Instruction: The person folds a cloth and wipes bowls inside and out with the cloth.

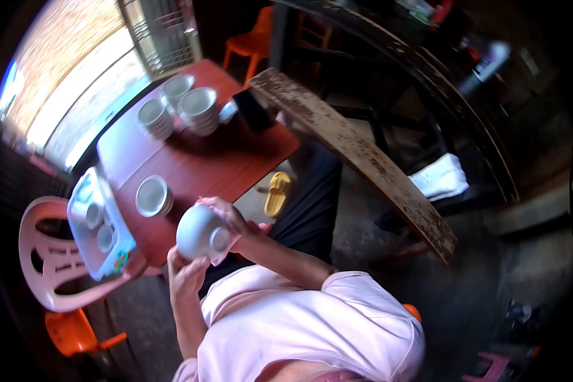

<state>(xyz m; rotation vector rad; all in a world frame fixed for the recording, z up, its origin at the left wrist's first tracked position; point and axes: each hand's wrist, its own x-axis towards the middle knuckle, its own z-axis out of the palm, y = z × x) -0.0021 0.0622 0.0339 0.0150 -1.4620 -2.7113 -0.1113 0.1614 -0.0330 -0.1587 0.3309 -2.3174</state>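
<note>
A white bowl is tilted on its side in front of my chest, its foot ring turned toward me. My left hand grips its near left edge, fingers closed on the rim. My right hand is wrapped round its far right side, most of the fingers hidden behind it. Something pink shows under the bowl beside the foot; I cannot tell what it is. Just beyond the bowl, a short stack of white bowls stands on the red-brown table.
Several taller stacks of bowls and a dark flat object are at the table's far end. A light-blue basket holding bowls rests on a pink chair. A worn wooden bench lies to the right. One yellow slipper is on the floor.
</note>
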